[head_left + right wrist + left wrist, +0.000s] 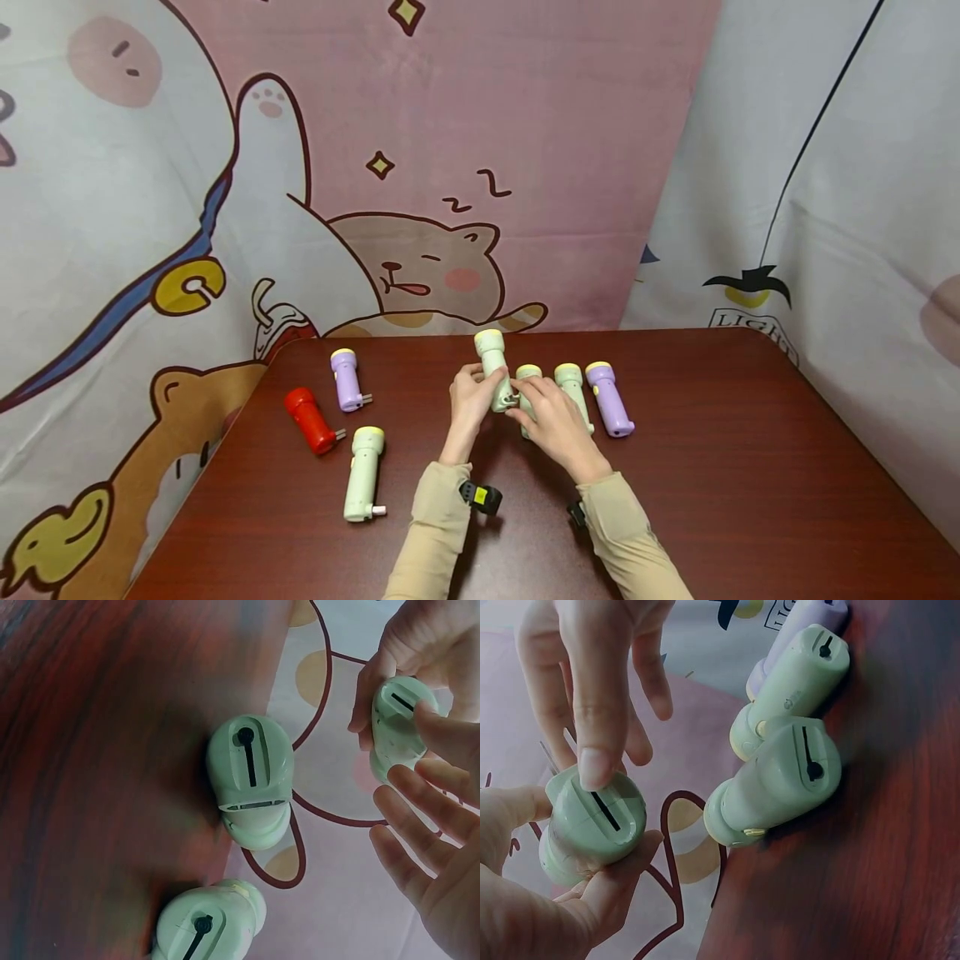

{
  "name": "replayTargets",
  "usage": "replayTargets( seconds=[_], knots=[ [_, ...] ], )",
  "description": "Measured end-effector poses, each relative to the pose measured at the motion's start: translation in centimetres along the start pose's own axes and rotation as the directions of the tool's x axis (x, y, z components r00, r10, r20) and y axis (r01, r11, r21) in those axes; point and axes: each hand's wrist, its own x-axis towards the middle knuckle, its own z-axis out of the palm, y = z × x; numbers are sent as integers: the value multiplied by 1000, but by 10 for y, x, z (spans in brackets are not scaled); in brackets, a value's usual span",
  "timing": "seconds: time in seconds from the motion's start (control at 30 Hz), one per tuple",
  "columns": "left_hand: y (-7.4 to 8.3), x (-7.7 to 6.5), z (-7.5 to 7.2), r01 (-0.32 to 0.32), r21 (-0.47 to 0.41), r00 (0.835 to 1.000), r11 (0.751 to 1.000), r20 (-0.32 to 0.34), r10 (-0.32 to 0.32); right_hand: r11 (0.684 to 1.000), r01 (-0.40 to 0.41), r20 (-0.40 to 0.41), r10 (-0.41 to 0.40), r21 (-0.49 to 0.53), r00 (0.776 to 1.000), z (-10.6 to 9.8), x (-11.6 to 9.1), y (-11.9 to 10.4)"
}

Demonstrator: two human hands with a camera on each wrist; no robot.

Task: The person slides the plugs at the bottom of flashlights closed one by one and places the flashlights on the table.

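Observation:
A pale green flashlight (492, 354) with a yellow rim is held up off the table by my left hand (470, 400), its fingers and thumb around the body. Two metal prongs stick out at its tail end. There my right hand (555, 421) pinches the tail with thumb and index finger; its other fingers are spread, as the right wrist view shows. In the left wrist view the right thumb (596, 765) lies on the slotted end. Close by are a second green flashlight (780, 776) and a third green flashlight (570, 379), partly hidden by my right hand in the head view.
A purple flashlight (611, 404) lies at the right end of the row. On the table's left are another purple flashlight (347, 383), a red flashlight (309, 421) and a green flashlight (363, 475), each with its plug sticking out. A printed cloth (585, 167) hangs behind the brown table (750, 483).

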Motion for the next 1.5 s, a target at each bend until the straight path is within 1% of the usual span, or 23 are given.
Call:
replayTargets(
  seconds=[0.3, 0.5, 0.73, 0.97, 1.13, 1.5],
  knots=[
    [1, -1, 0, 5, -19, 1000, 1000, 14, -5, 1000, 9, -18, -9, 6, 1000, 1, 0, 0],
    [0, -1, -1, 11, -34, 1000, 999, 26, -10, 1000, 2, -14, -2, 12, 1000, 1, 0, -1],
    [-1, -2, 0, 12, -28, 1000, 1000, 20, -11, 999, -26, -6, 26, 23, 1000, 0, 0, -2],
    [2, -4, 1, 20, -16, 1000, 1000, 16, -20, 997, -57, -33, 59, 51, 998, -2, 1, -3],
    [2, -4, 3, 32, -34, 999, 999, 28, -31, 995, -84, -46, 87, 55, 995, -4, 3, -6],
    [5, -6, 5, 29, -36, 1000, 999, 9, -29, 994, -100, -51, 103, 51, 993, -5, 4, -7]
  ],
)
